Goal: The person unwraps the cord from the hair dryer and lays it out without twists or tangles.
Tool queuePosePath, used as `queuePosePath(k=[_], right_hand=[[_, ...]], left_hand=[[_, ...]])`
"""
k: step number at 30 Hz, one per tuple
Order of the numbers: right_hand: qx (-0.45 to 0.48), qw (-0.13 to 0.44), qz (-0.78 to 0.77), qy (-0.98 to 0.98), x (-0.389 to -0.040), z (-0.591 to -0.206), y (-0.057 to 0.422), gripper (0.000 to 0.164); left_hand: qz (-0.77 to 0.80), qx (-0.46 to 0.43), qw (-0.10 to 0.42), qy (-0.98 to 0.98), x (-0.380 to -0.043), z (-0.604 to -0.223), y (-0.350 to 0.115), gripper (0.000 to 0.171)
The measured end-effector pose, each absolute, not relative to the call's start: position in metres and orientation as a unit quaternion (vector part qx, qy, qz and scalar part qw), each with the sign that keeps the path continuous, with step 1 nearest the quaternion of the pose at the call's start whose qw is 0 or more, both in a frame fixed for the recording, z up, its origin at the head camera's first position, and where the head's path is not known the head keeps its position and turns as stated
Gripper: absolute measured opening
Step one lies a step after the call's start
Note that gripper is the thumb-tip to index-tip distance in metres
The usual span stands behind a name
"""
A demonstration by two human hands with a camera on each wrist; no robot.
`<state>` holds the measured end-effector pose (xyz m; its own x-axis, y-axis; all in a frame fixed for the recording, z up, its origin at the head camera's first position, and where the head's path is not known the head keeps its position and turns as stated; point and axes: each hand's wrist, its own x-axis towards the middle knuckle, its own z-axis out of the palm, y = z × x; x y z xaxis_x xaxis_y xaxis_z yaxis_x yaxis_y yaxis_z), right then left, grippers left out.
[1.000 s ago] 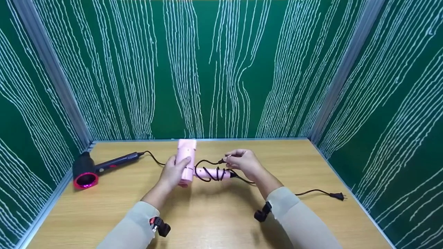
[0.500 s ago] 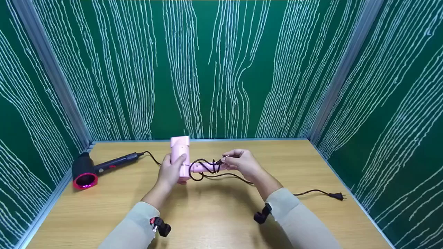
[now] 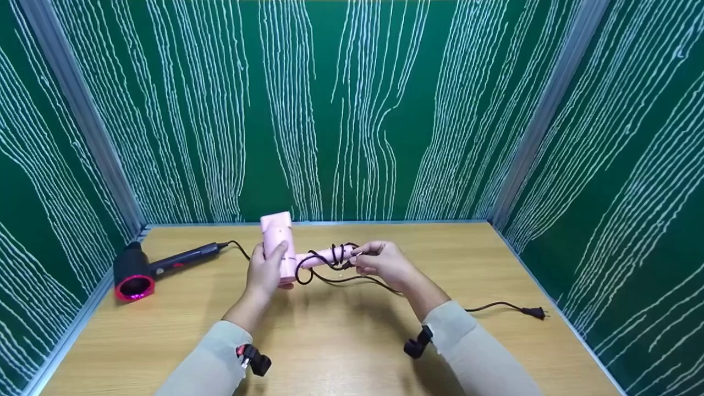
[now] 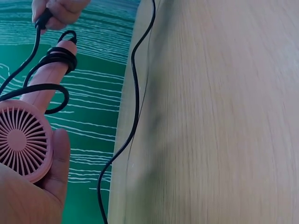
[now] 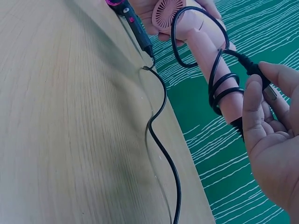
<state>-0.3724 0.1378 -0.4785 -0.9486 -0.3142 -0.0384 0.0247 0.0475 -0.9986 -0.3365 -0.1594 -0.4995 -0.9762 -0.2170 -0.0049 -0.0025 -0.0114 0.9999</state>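
Observation:
My left hand [image 3: 264, 275] grips the barrel of a pink hair dryer [image 3: 278, 234], held above the table with its handle pointing right. The round slotted air grille [image 4: 18, 140] shows in the left wrist view. A black cord [image 5: 226, 88] loops several times round the handle, with a wide slack loop near the barrel. Between thumb and fingers, my right hand [image 3: 388, 265] pinches the black plug [image 5: 258, 74] at the end of that cord. Metal prongs [image 5: 269, 93] stick out between the fingers. The plug sits beside the handle's end.
A dark hair dryer [image 3: 133, 269] with a pink-lit ring lies at the table's left. Its cord [image 5: 164, 149] runs across the wooden table [image 3: 330, 352] behind my hands to a plug [image 3: 533, 313] at the right. Green panels [image 3: 341, 110] with white lines stand on three sides.
The pink hair dryer and my left hand have moved left and slightly up, and the handle now tilts upward to the right. The plug in my right hand has come below the handle.

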Motion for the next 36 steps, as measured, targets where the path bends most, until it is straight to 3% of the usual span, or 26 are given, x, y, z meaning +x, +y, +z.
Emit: queuePosePath(k=[15,36], right_hand=[[-0.119,0.174,-0.668,0.714,-0.374,-0.492,0.144,0.014],[-0.117,0.175,-0.637,0.741,-0.378,-0.506,0.149,0.022]], left_hand=[[-0.72,0.083,0.089,-0.683,-0.336,-0.497,-0.16,0.067],[-0.764,0.073,0.067,-0.638,-0.332,-0.488,-0.155,0.065]])
